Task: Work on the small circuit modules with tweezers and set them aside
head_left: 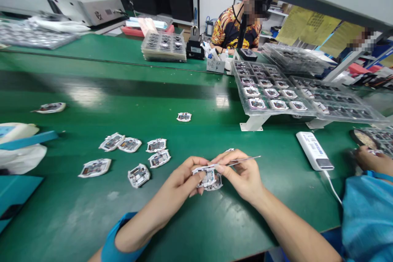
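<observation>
Pinched between the thumb and fingers of my left hand (186,178) is a small circuit module (208,177) in a white, rounded frame. My right hand (242,172) is closed on slim metal tweezers (247,158), and its thumb and fingertips meet the module's upper right edge. Under the held module, a second white-framed module (217,184) shows in part; whether it rests on the table I cannot tell. Another module (229,150) peeks out behind my right fingers. To the left, several similar modules (138,175) lie loose on the green table (172,217).
A clear tray (250,111) of modules stands raised on white feet at the right. Nearby lies a white cabled device (313,151). A co-worker's hand (373,159) is at the right edge; another person (236,28) sits across. Stacked trays (164,47) stand at the back.
</observation>
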Demonstrator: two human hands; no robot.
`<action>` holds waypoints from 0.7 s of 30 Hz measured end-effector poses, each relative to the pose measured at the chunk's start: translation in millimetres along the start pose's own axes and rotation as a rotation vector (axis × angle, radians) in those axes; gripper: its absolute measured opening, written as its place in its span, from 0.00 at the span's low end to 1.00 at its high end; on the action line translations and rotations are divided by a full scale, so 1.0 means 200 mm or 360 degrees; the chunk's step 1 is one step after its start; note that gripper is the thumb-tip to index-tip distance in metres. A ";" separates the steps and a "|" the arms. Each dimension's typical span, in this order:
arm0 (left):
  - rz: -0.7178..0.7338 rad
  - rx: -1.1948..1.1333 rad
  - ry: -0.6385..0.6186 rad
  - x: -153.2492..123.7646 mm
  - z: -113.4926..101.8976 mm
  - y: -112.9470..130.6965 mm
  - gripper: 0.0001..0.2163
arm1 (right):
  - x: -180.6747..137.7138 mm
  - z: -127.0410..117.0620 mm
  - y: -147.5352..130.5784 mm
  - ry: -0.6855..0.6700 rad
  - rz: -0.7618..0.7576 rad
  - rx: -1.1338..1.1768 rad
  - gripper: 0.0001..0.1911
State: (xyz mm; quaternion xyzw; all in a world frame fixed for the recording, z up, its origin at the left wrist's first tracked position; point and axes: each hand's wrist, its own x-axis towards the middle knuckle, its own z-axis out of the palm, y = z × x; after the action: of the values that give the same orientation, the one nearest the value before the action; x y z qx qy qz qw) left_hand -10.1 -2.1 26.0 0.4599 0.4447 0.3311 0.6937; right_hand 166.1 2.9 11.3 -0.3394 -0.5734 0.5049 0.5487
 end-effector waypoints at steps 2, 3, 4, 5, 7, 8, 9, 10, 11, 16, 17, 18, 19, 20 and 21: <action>-0.0004 0.0006 -0.0002 0.00 0.00 0.00 0.13 | 0.00 0.00 0.00 0.0004 -0.0039 -0.0028 0.02; -0.0007 0.0012 -0.0003 -0.01 0.00 0.00 0.13 | 0.00 0.00 -0.01 0.0001 -0.0064 -0.0053 0.02; -0.0006 0.0021 -0.0004 -0.01 0.00 -0.01 0.13 | 0.00 0.00 -0.01 -0.0006 -0.0084 -0.0082 0.02; -0.0004 0.0031 -0.0006 -0.01 0.00 -0.01 0.13 | 0.00 0.01 -0.01 -0.0013 -0.0099 -0.0108 0.02; 0.0002 0.0046 -0.0005 -0.01 0.00 -0.01 0.12 | 0.00 0.01 0.00 -0.0011 -0.0103 -0.0133 0.03; 0.0004 0.0050 -0.0007 -0.01 0.00 -0.01 0.12 | 0.00 0.01 0.00 0.0001 -0.0095 -0.0126 0.03; 0.0009 0.0051 -0.0010 -0.01 0.00 -0.01 0.12 | 0.00 0.01 0.01 0.0022 -0.0089 -0.0106 0.03; 0.0014 0.0050 -0.0014 -0.01 0.00 -0.01 0.12 | 0.00 0.01 0.01 0.0047 -0.0085 -0.0075 0.04; 0.0018 0.0049 -0.0022 -0.01 0.00 -0.01 0.12 | 0.00 0.01 0.02 0.0076 -0.0080 -0.0038 0.04; 0.0025 0.0061 -0.0041 -0.01 0.00 -0.01 0.12 | 0.00 0.03 0.03 0.0174 0.0004 0.0117 0.07; 0.0027 0.0064 -0.0042 -0.01 0.00 -0.01 0.12 | 0.00 0.03 0.02 0.0177 0.0016 0.0128 0.08; 0.0031 0.0066 -0.0042 -0.01 0.00 -0.01 0.12 | 0.00 0.03 0.02 0.0175 0.0022 0.0132 0.08; 0.0033 0.0067 -0.0039 -0.01 0.00 -0.01 0.13 | 0.00 0.03 0.02 0.0174 0.0022 0.0126 0.08; 0.0035 0.0071 -0.0034 -0.01 0.00 -0.01 0.13 | 0.00 0.03 0.02 0.0171 0.0016 0.0109 0.08; 0.0041 0.0078 -0.0025 -0.01 0.01 -0.01 0.13 | 0.00 0.03 0.02 0.0169 -0.0001 0.0075 0.07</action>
State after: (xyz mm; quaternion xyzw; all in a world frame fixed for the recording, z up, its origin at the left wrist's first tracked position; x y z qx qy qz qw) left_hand -9.4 -4.6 25.7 0.4850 0.4414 0.3253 0.6813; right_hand 159.4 2.0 7.5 -0.3525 -0.5315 0.4995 0.5863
